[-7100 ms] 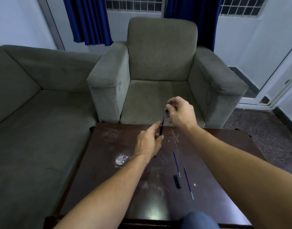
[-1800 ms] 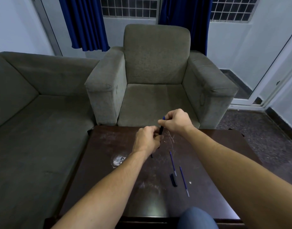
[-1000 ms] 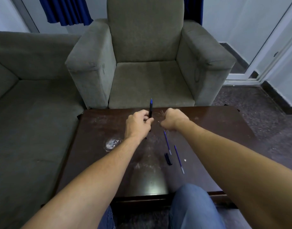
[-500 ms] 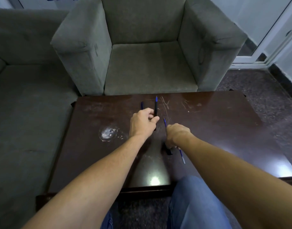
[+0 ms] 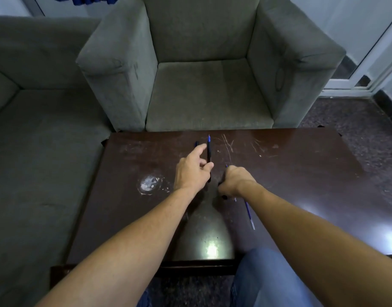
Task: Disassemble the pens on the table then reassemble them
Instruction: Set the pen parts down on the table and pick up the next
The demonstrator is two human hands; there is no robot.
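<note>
My left hand (image 5: pixel 191 171) pinches a black pen (image 5: pixel 209 152) with a blue tip, holding it low over the dark table (image 5: pixel 301 173) and pointing away from me. A short dark pen part (image 5: pixel 196 144) lies just beyond my left index finger. My right hand (image 5: pixel 235 181) is curled knuckles-up over a black pen piece (image 5: pixel 223 197), whose end shows under the fingers. A blue refill (image 5: pixel 226 166) runs beneath that hand. A second blue refill (image 5: pixel 249 212) lies free on the table, right of my wrist.
A grey armchair (image 5: pixel 203 91) stands against the table's far edge, and a grey sofa (image 5: pixel 35 129) runs along the left side. A white smudge (image 5: pixel 149 185) marks the table left of my hands. My knee in jeans (image 5: pixel 263 275) is at the near edge.
My right hand let go of the pen and came down onto the loose parts on the table. My left hand kept the pen and lowered it. The view tilted down.
</note>
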